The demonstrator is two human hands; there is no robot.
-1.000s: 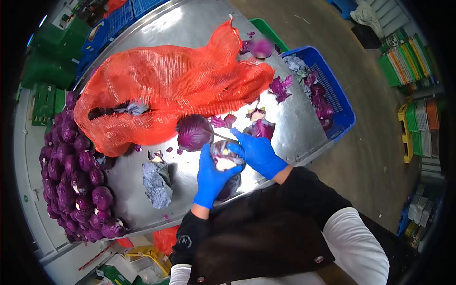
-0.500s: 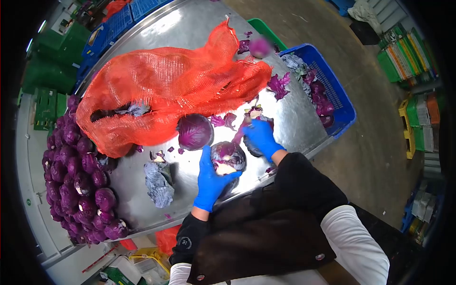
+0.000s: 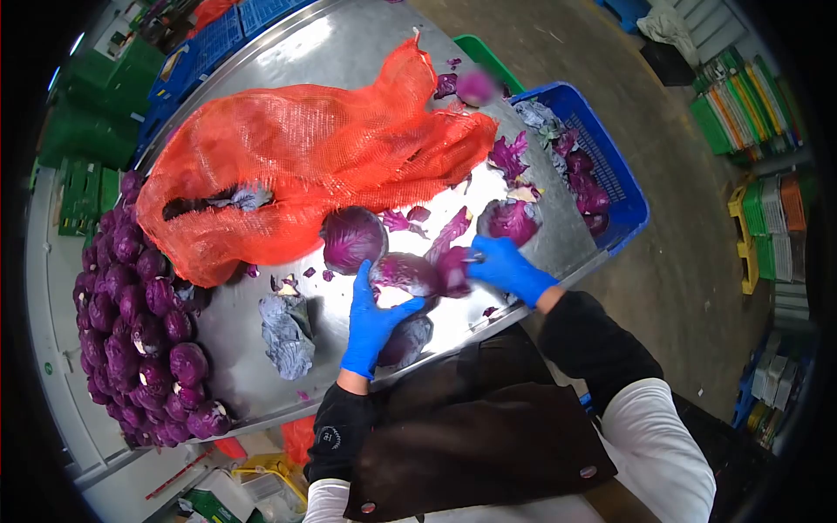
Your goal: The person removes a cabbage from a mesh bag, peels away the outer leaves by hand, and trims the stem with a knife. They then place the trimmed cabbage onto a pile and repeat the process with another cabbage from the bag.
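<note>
In the head view, your left hand (image 3: 370,318), in a blue glove, is wrapped around the red cabbage (image 3: 403,275) you are trimming, fingers spread over its near side and pressed to it, pale cut stem face turned down toward you. That cabbage sits on the steel table (image 3: 349,52), just in front of the orange net sack (image 3: 296,152) and touching a second whole head (image 3: 352,239) that lies against the sack's lower edge. Your right hand (image 3: 504,266) is closed around something small and dark, seemingly a knife handle (image 3: 472,258), at the right side of the cabbage, where a loose outer leaf (image 3: 453,268) is peeling away; the blade itself is too hidden to tell. To do this well, keep your left fingers clear of the side where the right hand works, hold the head firm so it cannot roll against its neighbour, and draw the leaf off outward, away from the sack, rather than toward your holding hand. Discarded leaves (image 3: 513,218) lie to the right of the sack, near the blue crate (image 3: 626,187) of trimmings at the table's edge, and a greyish wilted leaf (image 3: 289,333) lies below the sack. A heap of trimmed cabbages (image 3: 144,331) is stacked to the left of the sack, well apart from your hands.
</note>
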